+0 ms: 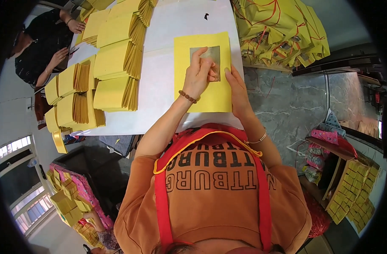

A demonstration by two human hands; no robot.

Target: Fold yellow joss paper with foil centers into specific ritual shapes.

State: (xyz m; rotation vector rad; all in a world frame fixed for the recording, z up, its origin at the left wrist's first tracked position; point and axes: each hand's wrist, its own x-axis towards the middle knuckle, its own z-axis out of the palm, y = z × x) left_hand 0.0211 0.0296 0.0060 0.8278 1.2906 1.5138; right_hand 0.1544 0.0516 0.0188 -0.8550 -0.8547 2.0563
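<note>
A yellow paper sheet [183, 97] lies on the white table in front of me; I cannot tell whether more sheets lie under it. On its middle is a grey-silver rectangle [214, 76]. My left hand [197, 76], a beaded bracelet at the wrist, rests over this rectangle with the index finger stretched out and the other fingers bent. Along the right edge of the yellow paper is my right hand [241, 95], thumb at the paper's border and fingers beside it, partly hidden.
Stacks of folded yellow paper [115, 55] fill the table's left side. Yellow bundles with red ties [282, 34] stand at the far right. Across the left edge, a person in black [41, 46] works with both hands. Another person's hand [91, 218] touches yellow pieces at lower left.
</note>
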